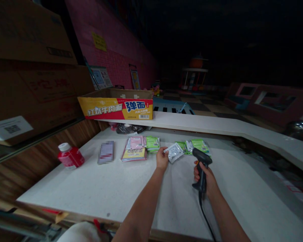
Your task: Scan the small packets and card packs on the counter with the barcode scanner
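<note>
Between the thumb and fingers of my left hand [162, 158] is the edge of a silvery-white packet [175, 153] with small print, tilted above the white counter [131, 188]. My right hand [205, 176] is wrapped round the grip of a black barcode scanner [202, 168], whose head is near the packet's right side. From the grip's bottom a black cable [204, 215] runs toward me. Just behind both hands lie green and white packets [199, 145]. Left of my left hand, pink packets [137, 142] and green packets [153, 142] rest on a stack of flat yellow-and-red packs [135, 155].
A red bottle with white cap [70, 156] and a blurred-out flat item [106, 152] sit on the left. A yellow-and-red noodle carton [117, 106] stands on the raised ledge [207, 124] behind. Large brown cartons [32, 87] are stacked at far left.
</note>
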Motion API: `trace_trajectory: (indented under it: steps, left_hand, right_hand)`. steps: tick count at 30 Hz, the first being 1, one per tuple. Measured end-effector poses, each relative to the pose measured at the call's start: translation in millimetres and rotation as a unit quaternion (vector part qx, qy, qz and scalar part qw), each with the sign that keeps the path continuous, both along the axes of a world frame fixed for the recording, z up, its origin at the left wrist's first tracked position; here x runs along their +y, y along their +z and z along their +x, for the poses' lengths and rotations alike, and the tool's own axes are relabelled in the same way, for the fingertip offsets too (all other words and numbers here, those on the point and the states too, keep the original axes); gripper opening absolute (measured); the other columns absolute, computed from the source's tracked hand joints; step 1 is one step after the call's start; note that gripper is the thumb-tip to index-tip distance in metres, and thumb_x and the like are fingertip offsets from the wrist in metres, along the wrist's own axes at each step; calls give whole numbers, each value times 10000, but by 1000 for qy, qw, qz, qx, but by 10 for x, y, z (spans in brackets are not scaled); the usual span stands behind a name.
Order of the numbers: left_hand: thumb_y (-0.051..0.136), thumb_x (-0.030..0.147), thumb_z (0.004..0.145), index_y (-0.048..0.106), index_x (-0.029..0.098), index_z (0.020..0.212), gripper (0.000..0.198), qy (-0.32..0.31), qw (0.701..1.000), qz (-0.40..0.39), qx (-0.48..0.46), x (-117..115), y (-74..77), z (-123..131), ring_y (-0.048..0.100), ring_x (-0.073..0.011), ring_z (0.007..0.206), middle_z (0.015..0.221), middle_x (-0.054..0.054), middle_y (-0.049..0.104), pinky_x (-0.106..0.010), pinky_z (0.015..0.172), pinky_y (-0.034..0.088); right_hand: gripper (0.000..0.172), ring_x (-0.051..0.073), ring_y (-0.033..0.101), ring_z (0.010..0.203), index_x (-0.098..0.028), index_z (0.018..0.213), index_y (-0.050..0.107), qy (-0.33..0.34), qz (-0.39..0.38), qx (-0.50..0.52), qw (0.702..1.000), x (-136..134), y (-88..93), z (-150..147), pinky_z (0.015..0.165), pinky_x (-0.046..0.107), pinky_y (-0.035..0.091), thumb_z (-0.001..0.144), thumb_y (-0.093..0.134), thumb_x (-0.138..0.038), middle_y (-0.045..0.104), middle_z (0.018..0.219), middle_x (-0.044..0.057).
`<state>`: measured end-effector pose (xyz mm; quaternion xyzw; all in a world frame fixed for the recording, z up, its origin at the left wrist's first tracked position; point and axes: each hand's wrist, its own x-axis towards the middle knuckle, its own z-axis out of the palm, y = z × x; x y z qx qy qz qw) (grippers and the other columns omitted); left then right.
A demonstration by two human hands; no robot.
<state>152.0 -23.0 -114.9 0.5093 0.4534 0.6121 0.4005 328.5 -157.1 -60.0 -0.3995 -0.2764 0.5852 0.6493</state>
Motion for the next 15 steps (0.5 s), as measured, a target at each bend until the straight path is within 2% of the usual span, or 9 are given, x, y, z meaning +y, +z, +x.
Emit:
trace_trajectory:
  steps: [7, 10, 13, 15]
  left_hand:
    - [647, 299, 745, 560, 173, 814, 167, 0, 999, 0, 52, -55, 61, -35, 453, -86, 541, 671, 26, 549, -191, 523, 374]
    - [648, 278, 728, 528, 183, 762, 157, -8, 998, -13, 64, -146, 58, -26, 471, -87, 541, 661, 34, 530, -189, 513, 385]
    - [638, 267, 721, 513, 189, 755, 151, -25, 999, -28, 34, -224, 77, -49, 533, -105, 577, 677, 25, 543, -196, 512, 430]
    - [621, 264, 726, 511, 187, 769, 142, -2, 999, -33, -13, -223, 163, -132, 571, -119, 609, 700, 12, 561, -211, 522, 470]
  right_hand:
    - [464, 90, 440, 399, -208, 882, 571, 6, -9, 4, 1000, 31, -155, 57, 371, 203, 369, 635, 806, -522, 534, 525, -64]
    - [486, 98, 439, 398, -210, 871, 559, 7, -17, 6, 1000, 51, -175, 87, 367, 216, 369, 616, 807, -541, 523, 522, -65]
    - [469, 91, 432, 400, -208, 866, 557, 7, -19, 22, 1000, 56, -191, 100, 368, 207, 365, 631, 799, -533, 507, 524, -69]
    - [452, 85, 433, 405, -205, 865, 560, 9, -17, 36, 999, 50, -200, 99, 370, 198, 364, 642, 801, -515, 502, 527, -70]
